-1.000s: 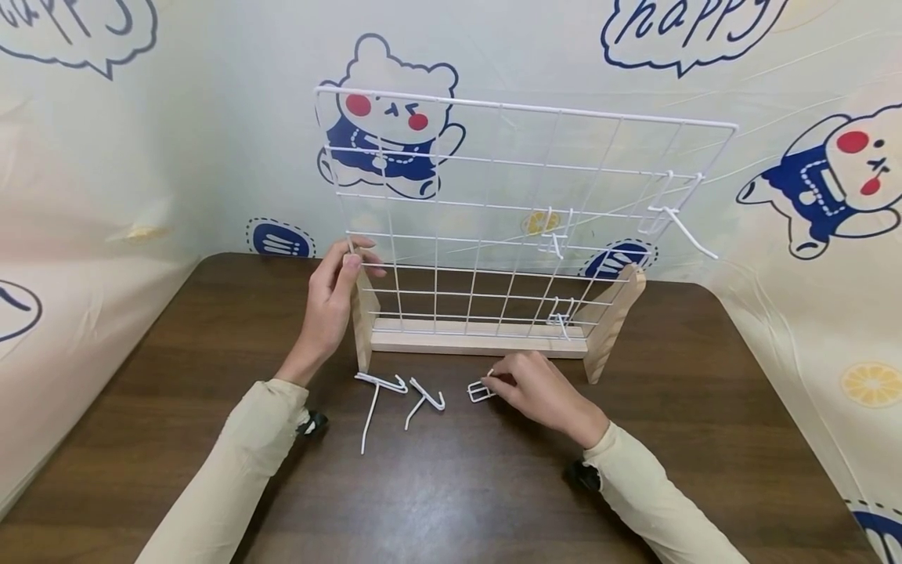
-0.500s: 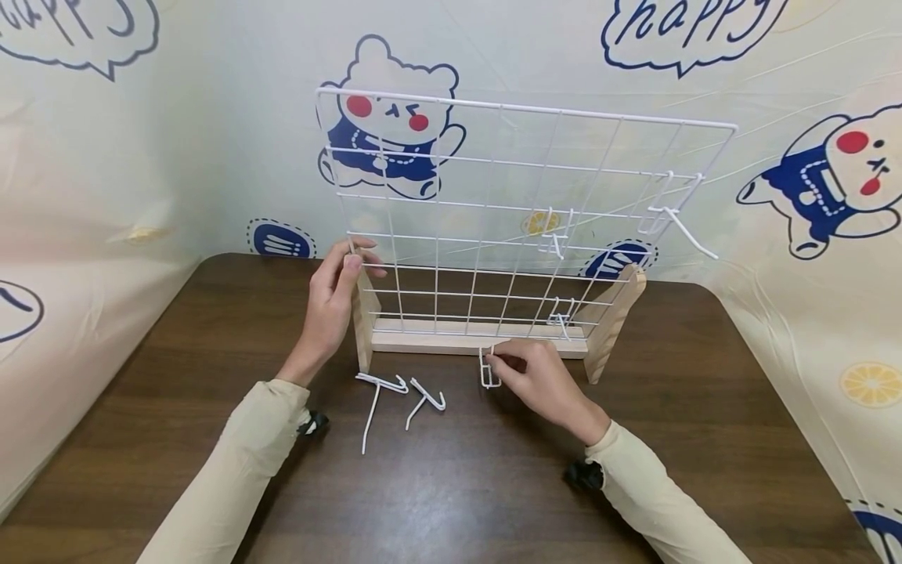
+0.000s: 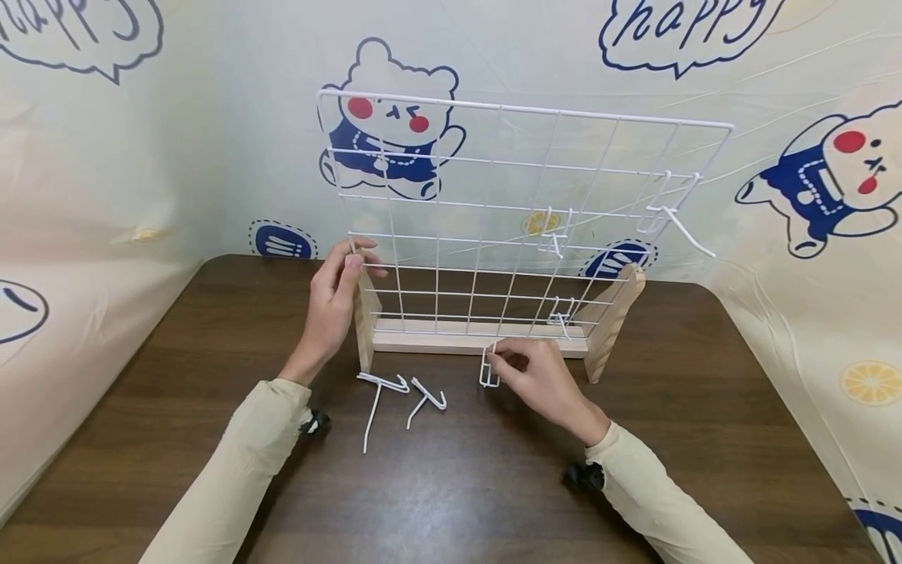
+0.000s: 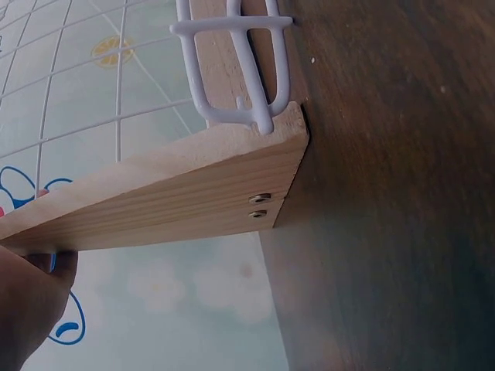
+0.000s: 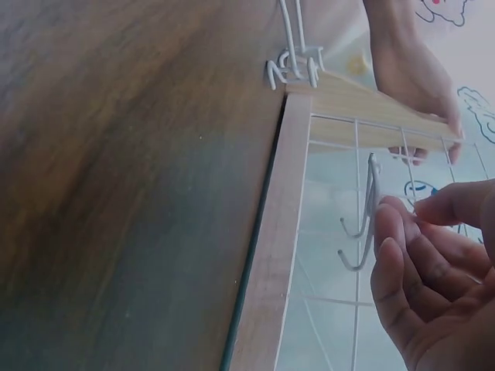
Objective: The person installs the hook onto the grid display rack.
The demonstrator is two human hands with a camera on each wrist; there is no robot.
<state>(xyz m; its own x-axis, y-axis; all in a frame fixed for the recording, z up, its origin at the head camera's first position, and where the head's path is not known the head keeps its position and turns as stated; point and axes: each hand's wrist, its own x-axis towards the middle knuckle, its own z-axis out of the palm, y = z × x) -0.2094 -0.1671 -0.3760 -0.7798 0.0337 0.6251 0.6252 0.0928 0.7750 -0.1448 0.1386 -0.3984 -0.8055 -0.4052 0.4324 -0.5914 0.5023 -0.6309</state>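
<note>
Pinching white hook [image 5: 371, 193] between thumb and fingertips of your right hand [image 3: 541, 380], near base of wire grid [image 3: 500, 106]; your left hand [image 3: 333, 286] grips left side panel [image 3: 363, 333]; step appears to be readying hook; next move likely calls for aligning catches with wires.

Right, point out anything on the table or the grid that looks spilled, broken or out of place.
Nothing stands out: no spill or damage shows on the table or the wire grid. The long loose hook and the short loose hook lie in front of the wooden stand, but that seems like work under way.
</note>
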